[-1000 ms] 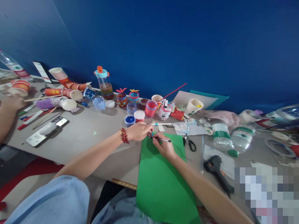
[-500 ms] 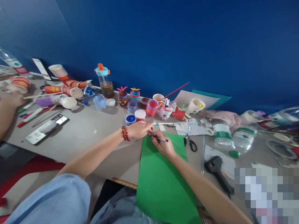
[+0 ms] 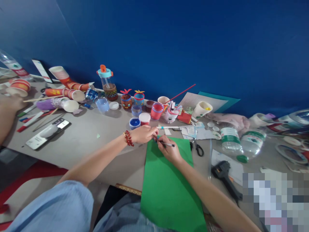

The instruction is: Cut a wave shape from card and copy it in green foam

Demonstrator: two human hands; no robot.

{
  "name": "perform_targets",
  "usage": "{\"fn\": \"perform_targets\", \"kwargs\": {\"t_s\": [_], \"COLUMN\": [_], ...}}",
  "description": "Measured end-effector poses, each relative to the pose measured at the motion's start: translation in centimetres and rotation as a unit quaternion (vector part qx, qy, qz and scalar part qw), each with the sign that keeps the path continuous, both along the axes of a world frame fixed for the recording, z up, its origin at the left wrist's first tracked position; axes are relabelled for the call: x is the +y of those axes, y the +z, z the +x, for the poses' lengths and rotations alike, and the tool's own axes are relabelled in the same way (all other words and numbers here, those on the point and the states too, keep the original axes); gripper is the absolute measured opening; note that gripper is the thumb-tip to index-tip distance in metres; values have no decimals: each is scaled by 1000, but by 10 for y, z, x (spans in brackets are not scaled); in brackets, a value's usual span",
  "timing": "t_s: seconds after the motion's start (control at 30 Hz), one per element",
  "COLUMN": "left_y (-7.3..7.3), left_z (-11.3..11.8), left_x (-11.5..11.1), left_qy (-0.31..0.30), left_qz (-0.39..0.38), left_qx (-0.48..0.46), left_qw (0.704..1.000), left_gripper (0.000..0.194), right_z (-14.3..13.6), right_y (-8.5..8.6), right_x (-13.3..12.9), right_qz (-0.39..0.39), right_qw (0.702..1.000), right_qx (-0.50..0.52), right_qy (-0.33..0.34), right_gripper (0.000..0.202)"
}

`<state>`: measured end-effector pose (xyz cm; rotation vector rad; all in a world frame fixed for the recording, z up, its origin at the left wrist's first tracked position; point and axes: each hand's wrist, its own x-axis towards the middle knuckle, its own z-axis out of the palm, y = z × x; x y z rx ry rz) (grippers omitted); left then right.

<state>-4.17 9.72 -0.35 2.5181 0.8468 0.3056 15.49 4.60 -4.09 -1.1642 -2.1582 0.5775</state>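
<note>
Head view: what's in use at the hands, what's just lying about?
In use:
- pen, in the right hand
- green sheet, left hand by its top edge

Apparently just lying about:
- glue gun
- scissors
- flat-lying phone
- blue paint pot

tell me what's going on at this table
The person's right grip holds a pen over the upper part of a green sheet. The left grip is close beside it; whether it pinches anything small is hard to tell. Scissors and a black glue gun lie to the right of the sheet, and an open pot of blue paint stands beyond the left grip. At far left is another person's hand.
</note>
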Motion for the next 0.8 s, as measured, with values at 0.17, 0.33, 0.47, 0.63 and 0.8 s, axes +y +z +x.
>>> {"fn": "perform_targets", "kwargs": {"t_s": [0.17, 0.33, 0.47, 0.63, 0.8], "left_y": [-2, -1, -1, -3, -3], "left_z": [0, 0, -1, -1, -1], "left_x": [-1, -4, -7, -9, -10], "left_qy": [3, 10, 14, 24, 27], "left_qz": [8, 28, 35, 29, 31], "left_qx": [7, 10, 6, 2, -2], "left_qw": [1000, 1000, 999, 999, 999], "left_gripper": [31, 30, 29, 29, 26], "right_z": [1, 2, 2, 3, 4], "right_y": [-2, -2, -1, -3, -6], "right_x": [0, 0, 0, 1, 3], "right_qz": [-2, -6, -9, -22, -59], "right_qw": [1000, 1000, 1000, 1000, 997], "right_qx": [3, 2, -1, 4, 39], "right_qy": [2, 4, -2, -11, -10], "right_gripper": [11, 10, 11, 11, 10]}}
